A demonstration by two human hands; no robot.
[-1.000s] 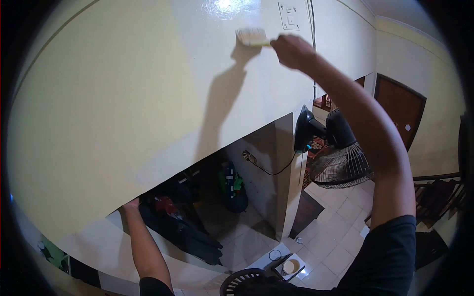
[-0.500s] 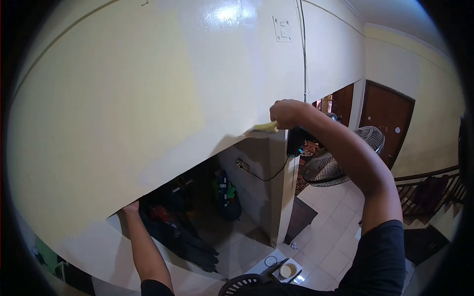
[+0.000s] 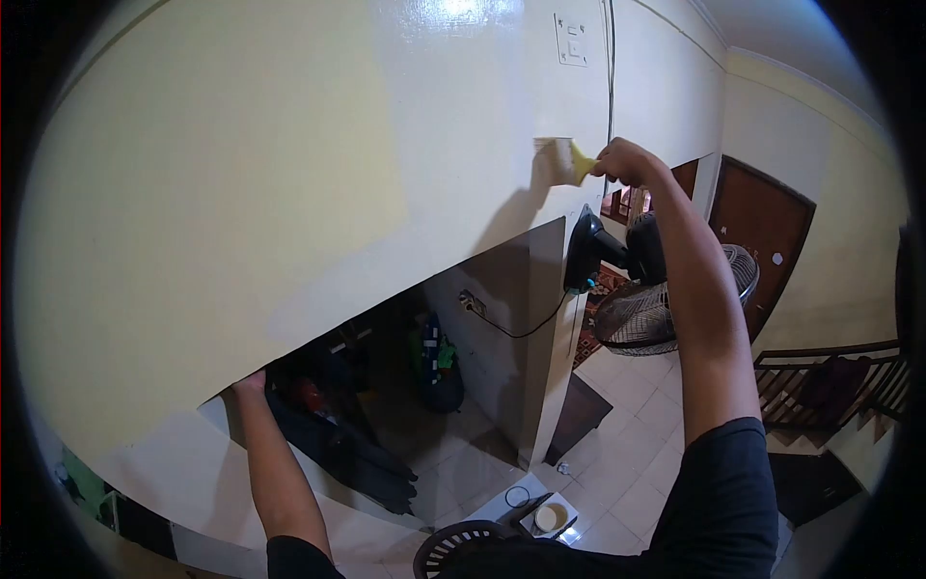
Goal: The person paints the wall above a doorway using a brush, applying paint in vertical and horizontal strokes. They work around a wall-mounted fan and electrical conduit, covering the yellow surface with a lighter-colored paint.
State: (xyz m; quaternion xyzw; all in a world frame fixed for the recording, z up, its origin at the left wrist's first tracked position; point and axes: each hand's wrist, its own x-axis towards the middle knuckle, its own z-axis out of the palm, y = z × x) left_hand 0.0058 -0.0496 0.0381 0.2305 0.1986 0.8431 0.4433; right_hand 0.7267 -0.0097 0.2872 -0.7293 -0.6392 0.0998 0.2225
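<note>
Paintbrush [image 3: 564, 160], yellow-handled, is grasped in the clenched grip of the right hand [image 3: 625, 162], its pale bristles laid flat against the cream wall [image 3: 289, 174]. Above the grip, a white switch plate [image 3: 572, 39] is mounted on the same wall, and a thin cable [image 3: 610, 68] runs down just beside it, passing close to the brush. Directly below the grip hangs a black standing fan [image 3: 637, 289], its motor housing and wire cage just beside the wall's edge; a cord leads from it to a socket in the recess under the wall. Farther right of the grip stands a brown door [image 3: 772, 232], with a dark railing [image 3: 830, 376] lower down. Far below and left of the brush, the left hand [image 3: 249, 386] is curled over the wall's sloping lower edge, gripping it. Beneath that edge, dark bags and clothing [image 3: 357, 434] fill the recess. On the tiled floor [image 3: 646, 454] sits a small paint tray [image 3: 545, 516].
</note>
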